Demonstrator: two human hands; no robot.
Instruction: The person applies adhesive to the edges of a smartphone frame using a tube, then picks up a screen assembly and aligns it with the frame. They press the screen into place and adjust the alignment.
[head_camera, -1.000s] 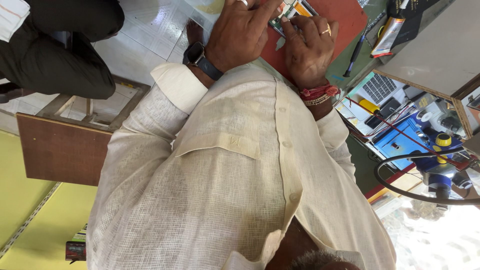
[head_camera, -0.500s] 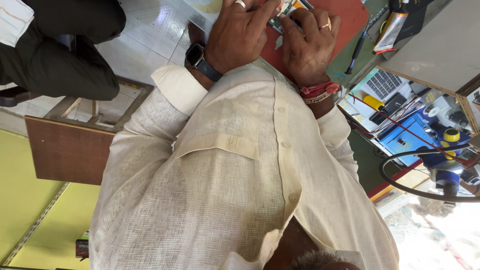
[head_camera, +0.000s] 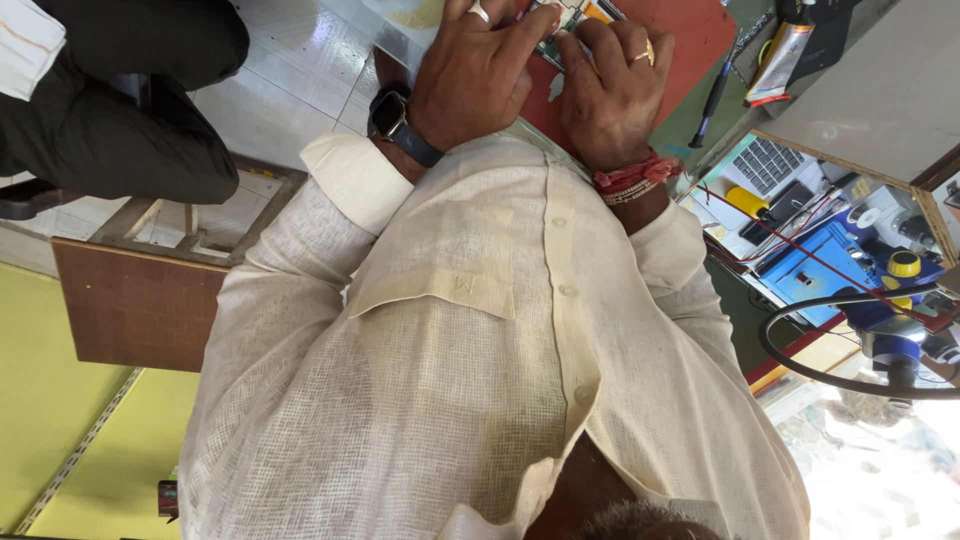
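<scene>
- Closest to my camera, one cream woven shirt (head_camera: 480, 380) fills most of the view and blocks much of the bench beyond it; it has one chest pocket and a row of buttons.
- Next I count two hands. My left hand (head_camera: 480, 75), with one dark smartwatch (head_camera: 395, 122) on the wrist and one ring on a finger, has its fingers curled down onto a small circuit board (head_camera: 570, 20).
- My right hand (head_camera: 612, 90), with one gold ring and a bundle of red thread bands (head_camera: 632, 178) at the wrist, presses its fingers on the same board from the other side; whether either hand truly pinches it I cannot tell, as the fingertips hide it.
- That one board lies at the top edge of the view on a red work mat (head_camera: 680, 45), mostly covered by both hands.
- Beyond the mat the bench top is green, with one dark pen-like tool (head_camera: 712, 95) lying on it and one tube (head_camera: 775, 62) just beside that.
- Off to one side sit one blue box (head_camera: 815, 270) crossed by red wires, one yellow-handled screwdriver (head_camera: 748, 203), and one black ring-shaped cable loop (head_camera: 850, 340).
- Further off, the floor is pale tile (head_camera: 300, 70), with one brown board (head_camera: 130, 315) and a yellow wall (head_camera: 60, 440).
- One other person in dark clothing (head_camera: 120, 90) sits well apart from my hands.
</scene>
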